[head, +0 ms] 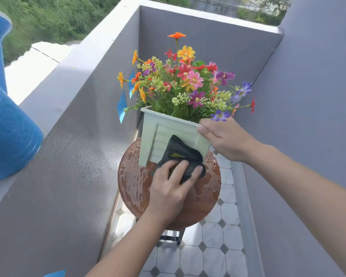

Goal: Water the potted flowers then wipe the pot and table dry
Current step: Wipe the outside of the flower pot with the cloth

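Observation:
A pale green square pot [158, 136] full of bright mixed flowers [188, 80] stands tilted on a small round brown table [136, 188]. The tabletop is wet, with drops and puddles across it. My right hand [224, 138] grips the pot's near right rim corner, thumb on the outside. My left hand [172, 186] holds a dark grey cloth [180, 152] bunched under its fingers. The cloth lies against the pot's front face and its lower edge.
A blue watering can [6, 124] sits on the grey ledge [72, 108] at the left. Grey walls close in on the left, back and right. A white and grey tiled floor [214, 246] lies below the table.

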Demonstrator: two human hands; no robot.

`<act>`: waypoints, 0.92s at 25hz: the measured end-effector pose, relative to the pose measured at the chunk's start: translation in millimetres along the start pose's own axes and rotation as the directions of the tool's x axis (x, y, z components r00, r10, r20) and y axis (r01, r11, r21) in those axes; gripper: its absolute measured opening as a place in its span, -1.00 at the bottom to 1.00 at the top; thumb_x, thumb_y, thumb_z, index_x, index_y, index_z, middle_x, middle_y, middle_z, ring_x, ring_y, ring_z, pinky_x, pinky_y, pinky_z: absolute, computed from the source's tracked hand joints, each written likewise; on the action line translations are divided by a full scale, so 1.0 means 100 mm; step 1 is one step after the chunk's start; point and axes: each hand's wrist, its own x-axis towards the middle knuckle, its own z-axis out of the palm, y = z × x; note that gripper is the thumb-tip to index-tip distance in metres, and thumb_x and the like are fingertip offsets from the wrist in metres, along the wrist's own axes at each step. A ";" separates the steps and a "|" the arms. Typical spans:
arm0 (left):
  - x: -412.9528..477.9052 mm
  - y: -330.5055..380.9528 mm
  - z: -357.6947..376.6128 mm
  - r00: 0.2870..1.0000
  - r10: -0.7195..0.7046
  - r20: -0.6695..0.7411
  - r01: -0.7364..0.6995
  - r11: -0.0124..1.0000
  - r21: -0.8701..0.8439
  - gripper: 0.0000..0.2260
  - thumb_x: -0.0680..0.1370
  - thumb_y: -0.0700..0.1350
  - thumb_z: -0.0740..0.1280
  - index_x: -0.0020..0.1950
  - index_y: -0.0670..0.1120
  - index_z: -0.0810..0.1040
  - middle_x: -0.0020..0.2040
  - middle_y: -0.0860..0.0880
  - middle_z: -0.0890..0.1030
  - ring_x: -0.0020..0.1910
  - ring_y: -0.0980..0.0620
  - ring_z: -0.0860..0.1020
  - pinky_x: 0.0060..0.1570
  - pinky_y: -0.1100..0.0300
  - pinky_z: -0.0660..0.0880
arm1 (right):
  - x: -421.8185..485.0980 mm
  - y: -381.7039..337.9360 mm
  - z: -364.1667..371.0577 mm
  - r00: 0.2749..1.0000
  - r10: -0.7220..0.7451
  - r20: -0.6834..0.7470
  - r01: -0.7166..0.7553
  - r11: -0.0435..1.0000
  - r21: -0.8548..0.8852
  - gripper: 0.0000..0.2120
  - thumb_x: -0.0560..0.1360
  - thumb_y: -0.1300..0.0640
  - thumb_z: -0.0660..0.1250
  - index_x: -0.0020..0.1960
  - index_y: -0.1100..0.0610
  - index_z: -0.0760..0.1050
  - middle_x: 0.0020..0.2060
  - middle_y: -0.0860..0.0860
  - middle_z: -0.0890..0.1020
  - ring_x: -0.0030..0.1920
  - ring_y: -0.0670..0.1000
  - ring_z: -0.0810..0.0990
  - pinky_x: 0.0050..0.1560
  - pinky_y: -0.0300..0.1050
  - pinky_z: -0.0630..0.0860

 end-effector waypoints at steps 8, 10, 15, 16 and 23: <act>0.41 -0.52 -0.21 0.780 -0.623 -0.062 0.624 0.781 0.015 -0.54 0.50 -0.33 0.24 0.38 -0.07 0.45 0.22 -0.17 0.53 0.09 -0.17 0.43 0.03 -0.02 0.45 | -0.03 -0.01 0.03 1.000 -0.026 -0.015 0.026 0.999 0.031 -0.58 0.63 0.12 0.06 -0.40 -0.03 0.07 -0.50 -0.03 0.27 -0.39 0.13 0.36 -0.37 -0.19 0.19; 0.49 -0.49 -0.25 0.625 -0.780 0.035 0.769 0.607 -0.202 -0.59 0.57 -0.20 0.19 0.44 -0.05 0.37 0.31 -0.14 0.50 0.22 -0.18 0.46 0.10 0.03 0.40 | -0.04 -0.01 0.03 0.999 -0.017 -0.032 0.018 0.999 0.047 -0.58 0.62 0.13 0.07 -0.40 -0.01 0.08 -0.51 -0.05 0.26 -0.41 0.08 0.32 -0.36 -0.17 0.18; 0.40 -0.21 -0.26 0.797 -0.596 0.094 0.601 0.770 -0.213 -0.59 0.61 -0.10 0.12 0.47 0.03 0.26 0.44 -0.10 0.40 0.45 -0.20 0.29 0.32 -0.15 0.36 | -0.01 -0.05 0.04 1.000 -0.017 -0.017 0.018 0.999 0.039 -0.59 0.62 0.10 0.06 -0.39 -0.01 0.08 -0.51 -0.01 0.29 -0.39 0.10 0.34 -0.31 -0.08 0.18; 0.51 -0.23 -0.27 0.705 -0.701 0.106 0.700 0.664 -0.263 -0.59 0.62 -0.08 0.10 0.48 0.02 0.26 0.43 -0.10 0.41 0.45 -0.18 0.30 0.30 -0.10 0.38 | -0.02 -0.06 0.06 0.999 -0.030 -0.021 0.031 0.998 0.047 -0.58 0.63 0.10 0.06 -0.40 -0.03 0.08 -0.52 0.00 0.29 -0.41 0.12 0.36 -0.30 -0.07 0.22; 1.10 -0.90 -0.31 0.288 -0.864 0.412 0.943 0.182 -0.277 -0.71 0.63 -0.03 0.06 0.07 -0.16 0.50 -0.02 -0.10 0.57 -0.01 -0.13 0.51 -0.11 0.11 0.31 | -0.02 0.01 0.09 0.995 -0.027 -0.091 0.033 0.997 0.072 -0.63 0.59 0.00 0.00 -0.39 -0.01 0.10 -0.54 -0.07 0.27 -0.47 -0.02 0.34 -0.36 -0.25 0.25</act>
